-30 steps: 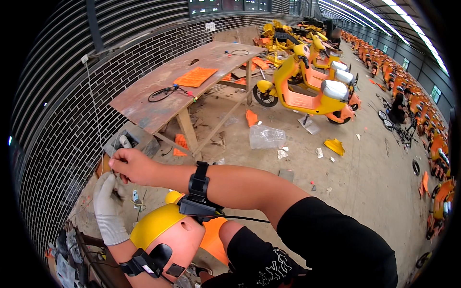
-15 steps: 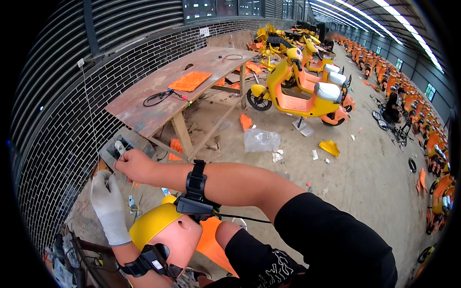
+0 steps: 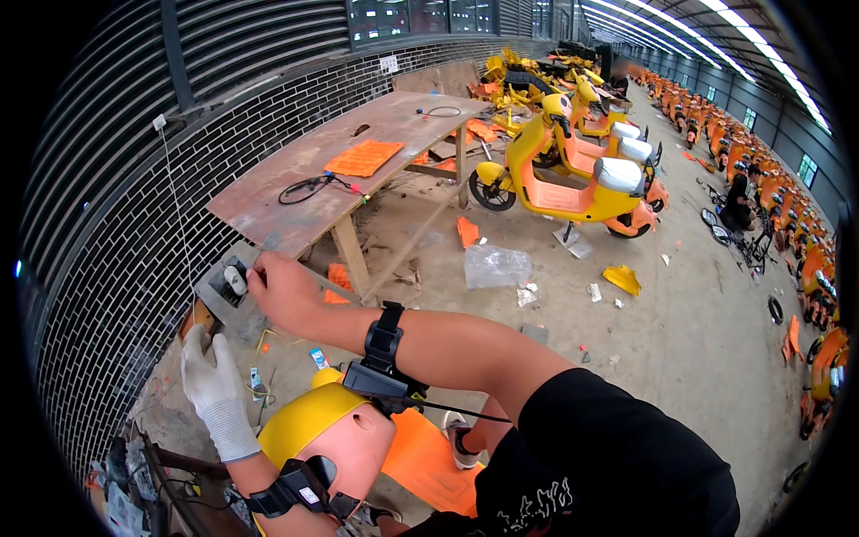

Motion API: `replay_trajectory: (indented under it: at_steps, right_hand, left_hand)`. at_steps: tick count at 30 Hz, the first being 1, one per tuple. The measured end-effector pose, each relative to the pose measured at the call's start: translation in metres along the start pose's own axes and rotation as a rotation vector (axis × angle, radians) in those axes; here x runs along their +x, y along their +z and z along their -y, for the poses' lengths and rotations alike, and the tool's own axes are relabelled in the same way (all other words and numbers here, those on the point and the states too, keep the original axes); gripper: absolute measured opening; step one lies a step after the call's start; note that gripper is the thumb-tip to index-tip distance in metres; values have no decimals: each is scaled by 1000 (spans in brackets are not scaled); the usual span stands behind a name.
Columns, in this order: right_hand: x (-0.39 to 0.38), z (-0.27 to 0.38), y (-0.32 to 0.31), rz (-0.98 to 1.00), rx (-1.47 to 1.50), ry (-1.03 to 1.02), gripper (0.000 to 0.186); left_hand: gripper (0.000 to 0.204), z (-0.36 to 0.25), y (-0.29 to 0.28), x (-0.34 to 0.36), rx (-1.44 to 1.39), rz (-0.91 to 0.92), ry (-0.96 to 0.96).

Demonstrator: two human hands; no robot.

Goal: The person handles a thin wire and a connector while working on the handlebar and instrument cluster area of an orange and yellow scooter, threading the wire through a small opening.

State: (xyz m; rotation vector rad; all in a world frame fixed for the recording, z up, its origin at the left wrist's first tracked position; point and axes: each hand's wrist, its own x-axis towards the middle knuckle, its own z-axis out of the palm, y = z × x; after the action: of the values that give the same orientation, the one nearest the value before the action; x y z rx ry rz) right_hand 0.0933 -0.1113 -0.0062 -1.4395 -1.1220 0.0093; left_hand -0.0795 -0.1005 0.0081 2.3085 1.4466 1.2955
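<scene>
My left hand (image 3: 208, 376), in a white knitted glove, has its fingers bent round a thin pale cord (image 3: 191, 268) that hangs from a wall socket (image 3: 159, 123). My bare right hand (image 3: 282, 291) is higher and to the right, fingers curled at a grey box (image 3: 219, 295) beside a pale rounded object (image 3: 234, 279); what they hold, if anything, is hidden. Below both arms lies a yellow-and-pink scooter body (image 3: 322, 438), with an orange panel (image 3: 429, 474) behind it.
A wooden table (image 3: 268, 201) bears an orange mat and cables. Yellow scooters (image 3: 573, 197) stand right of it, near piled parts and floor scraps (image 3: 622, 279). A seated co-worker (image 3: 738, 201) works among loose parts before long rows of orange scooters (image 3: 774, 201). A brick wall runs along the left.
My right hand has moved up and rightward, away from my left hand, to the grey box. My leg has shifted back, showing a shoe and more of the orange panel.
</scene>
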Motion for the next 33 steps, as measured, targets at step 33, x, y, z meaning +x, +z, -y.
replay_trajectory:
  at_steps: [33]
  right_hand:
    - [-30, 21, -16, 368, 545, -390, 10]
  left_hand:
    - [19, 3, -10, -12, -1243, 503, -393]
